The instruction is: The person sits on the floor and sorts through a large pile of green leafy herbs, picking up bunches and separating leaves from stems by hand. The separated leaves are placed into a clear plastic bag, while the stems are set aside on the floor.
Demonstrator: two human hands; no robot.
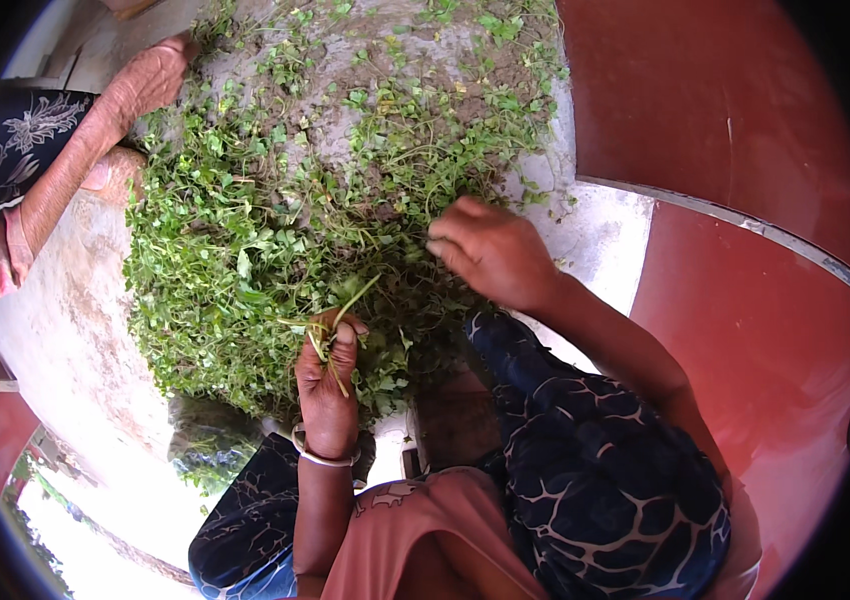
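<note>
A wide heap of leafy green herb sprigs (235, 260) covers the ground in front of me. My left hand (330, 365), with a pale bangle (325, 458) on its wrist, is closed around a few herb stems (353, 298) at the near edge of the heap. The stems stick out past the thumb. Over the right side of the heap is my right hand (493, 250), its fingers curled in and pointing left. Whatever may be between those fingertips is too small to make out.
At the upper left another person's hand (155, 75) reaches to the heap's far left edge; their bare foot (115, 178) lies beside it. A red wall (725, 120) stands on the right. My patterned dark trouser leg (595, 450) borders the heap's near side.
</note>
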